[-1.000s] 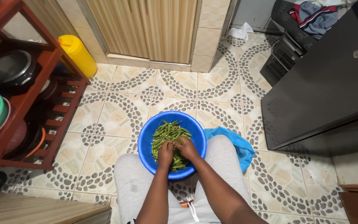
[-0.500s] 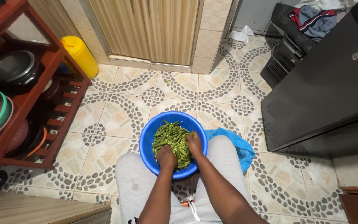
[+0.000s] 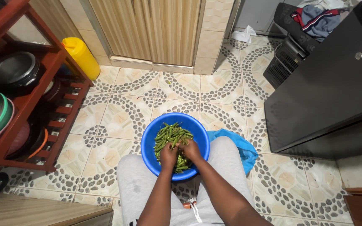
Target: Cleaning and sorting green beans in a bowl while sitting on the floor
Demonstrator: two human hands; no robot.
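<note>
A: Head view. Where do the 2 hands sit?

B: Both inside the round blue plastic basin (image 3: pixel 151 140), which rests between the person's knees in light grey trousers (image 3: pixel 137 188). Left hand (image 3: pixel 168 155) and right hand (image 3: pixel 190 150) touch each other, fingers curled into the pile of green bean pods (image 3: pixel 170 136). Both look closed on pods; which ones, cannot tell.

A: Surroundings?

B: Crumpled blue plastic bag (image 3: pixel 235 144) just right of the basin, on the patterned tile floor (image 3: pixel 122 109). Red wooden rack (image 3: pixel 42 100) with pots at left. Yellow plastic jerrycan (image 3: pixel 80 56) far left, by the ribbed door (image 3: pixel 156 29). Black cabinet (image 3: pixel 327 88) at right.
</note>
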